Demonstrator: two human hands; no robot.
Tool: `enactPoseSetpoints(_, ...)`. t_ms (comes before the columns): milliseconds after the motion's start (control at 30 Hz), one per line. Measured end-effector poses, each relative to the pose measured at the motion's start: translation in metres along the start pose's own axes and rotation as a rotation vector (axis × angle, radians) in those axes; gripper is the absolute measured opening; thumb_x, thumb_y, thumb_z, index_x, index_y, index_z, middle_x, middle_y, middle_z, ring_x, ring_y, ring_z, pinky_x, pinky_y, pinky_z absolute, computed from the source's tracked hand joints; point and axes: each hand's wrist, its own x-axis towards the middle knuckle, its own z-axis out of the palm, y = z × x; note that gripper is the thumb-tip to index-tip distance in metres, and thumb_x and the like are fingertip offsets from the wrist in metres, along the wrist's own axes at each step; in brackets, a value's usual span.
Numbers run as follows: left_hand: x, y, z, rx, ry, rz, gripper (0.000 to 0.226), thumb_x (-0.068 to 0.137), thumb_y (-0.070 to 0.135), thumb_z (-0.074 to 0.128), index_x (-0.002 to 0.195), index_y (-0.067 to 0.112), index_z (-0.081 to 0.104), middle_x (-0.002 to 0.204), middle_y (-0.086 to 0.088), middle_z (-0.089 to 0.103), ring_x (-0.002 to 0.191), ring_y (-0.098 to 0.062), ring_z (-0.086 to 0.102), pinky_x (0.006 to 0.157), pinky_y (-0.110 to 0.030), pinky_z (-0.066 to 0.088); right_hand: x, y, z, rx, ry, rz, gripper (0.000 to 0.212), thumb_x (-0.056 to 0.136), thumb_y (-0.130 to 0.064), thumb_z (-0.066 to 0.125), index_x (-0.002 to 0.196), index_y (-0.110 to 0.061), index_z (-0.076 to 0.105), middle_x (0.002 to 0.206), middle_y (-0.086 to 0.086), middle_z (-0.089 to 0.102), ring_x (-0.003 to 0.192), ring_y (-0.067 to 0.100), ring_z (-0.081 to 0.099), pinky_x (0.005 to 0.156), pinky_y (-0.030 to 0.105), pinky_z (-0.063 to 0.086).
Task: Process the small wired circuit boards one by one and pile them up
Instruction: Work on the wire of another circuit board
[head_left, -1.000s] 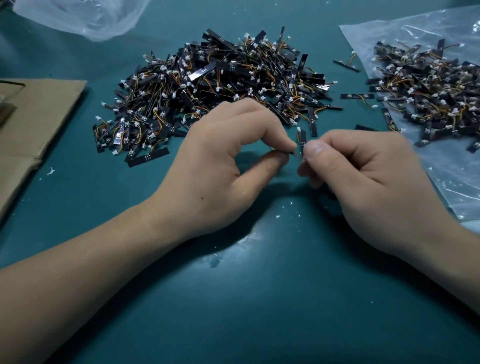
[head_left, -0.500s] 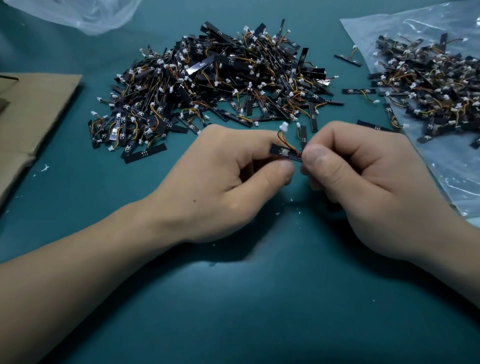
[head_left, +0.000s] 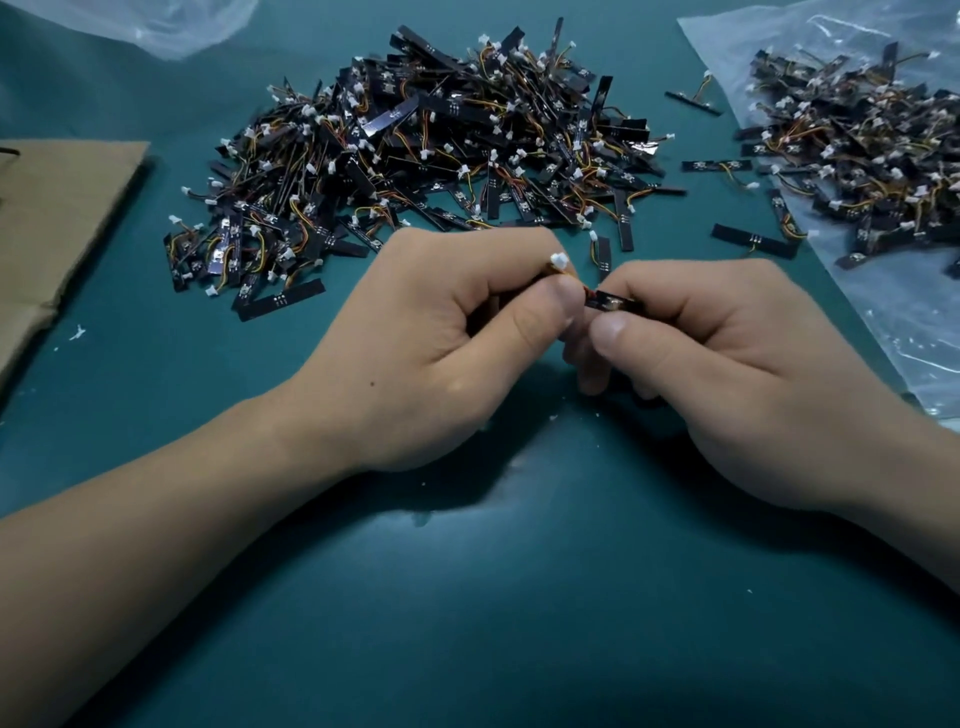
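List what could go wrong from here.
1. The left hand pinches the wires near the connector while the right hand grips the board: a pull apart could strain the wire joints.
2. Stray boards lie between the middle pile and the right pile on the bag: done and undone ones may mix.

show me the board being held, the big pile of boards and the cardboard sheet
held board (head_left: 607, 301): head view, on its exposed dark end.
big pile of boards (head_left: 415, 150): head view, on the middle of the heap.
cardboard sheet (head_left: 62, 218): head view, on its flat bare face.
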Motion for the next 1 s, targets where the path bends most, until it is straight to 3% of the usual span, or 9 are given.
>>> enactPoseSetpoints(100, 0.0, 0.0005, -0.0024, 0.019, -0.06, 0.013, 0.025, 0.101, 0.017, 0.054, 0.082, 0.008, 0.068, 0.058, 0.0, 0.049, 0.054, -0.018, 0.044, 0.053, -0.027, 0.034, -0.0003, -0.0005, -0.001, 0.036, -0.01, 0.017, 0.026, 0.094, -0.018, 0.054, 0.072, -0.021, 0.069, 0.061, -0.017, 0.061, 0.059, 0.006, 0.059, 0.056, 0.011, 0.038)
enactPoseSetpoints(200, 0.0005, 0.0016, -0.0052, 0.034, -0.129, -0.022, 0.023, 0.091, 0.011, 0.055, 0.071, 0.005, 0.064, 0.054, -0.004, 0.046, 0.053, -0.021, 0.043, 0.051, -0.033, 0.035, -0.0009, -0.0001, -0.0027, 0.027, -0.021, 0.006, 0.025, 0.09, -0.017, 0.055, 0.069, -0.014, 0.068, 0.056, -0.003, 0.06, 0.051, 0.015, 0.054, 0.049, 0.025, 0.041)
enactPoseSetpoints(367, 0.0007, 0.0023, -0.0046, 0.066, -0.176, -0.073, 0.022, 0.081, 0.008, 0.053, 0.061, 0.001, 0.059, 0.049, -0.008, 0.042, 0.051, -0.026, 0.042, 0.05, -0.041, 0.035, -0.0022, 0.0004, -0.0026, -0.115, -0.058, -0.065, 0.027, 0.089, -0.017, 0.056, 0.065, -0.007, 0.065, 0.057, 0.01, 0.055, 0.056, 0.026, 0.054, 0.056, 0.042, 0.042)
enactPoseSetpoints(567, 0.0017, 0.0042, -0.0014, 0.121, -0.122, -0.038, 0.025, 0.076, 0.008, 0.054, 0.054, 0.004, 0.045, 0.05, -0.006, 0.028, 0.049, -0.023, 0.029, 0.046, -0.039, 0.027, -0.0023, 0.0019, -0.0017, -0.12, -0.037, -0.054, 0.027, 0.088, -0.017, 0.056, 0.063, -0.01, 0.061, 0.056, 0.009, 0.053, 0.054, 0.025, 0.052, 0.055, 0.042, 0.041)
enactPoseSetpoints(700, 0.0012, 0.0038, -0.0019, 0.139, -0.128, -0.014, 0.023, 0.076, 0.009, 0.054, 0.054, 0.004, 0.049, 0.049, -0.006, 0.03, 0.049, -0.026, 0.032, 0.046, -0.039, 0.029, -0.0021, 0.0005, -0.0012, -0.152, -0.059, -0.06, 0.03, 0.09, -0.025, 0.052, 0.066, -0.011, 0.062, 0.057, 0.008, 0.053, 0.055, 0.024, 0.051, 0.055, 0.043, 0.041)
enactPoseSetpoints(1000, 0.0007, 0.0035, -0.0007, 0.154, -0.099, 0.0, 0.024, 0.078, 0.007, 0.054, 0.056, 0.001, 0.051, 0.049, -0.008, 0.033, 0.05, -0.027, 0.035, 0.047, -0.041, 0.03, -0.0021, 0.0005, -0.0022, -0.106, -0.06, -0.038, 0.029, 0.09, -0.021, 0.057, 0.066, -0.006, 0.064, 0.056, 0.01, 0.054, 0.054, 0.027, 0.052, 0.054, 0.043, 0.041)
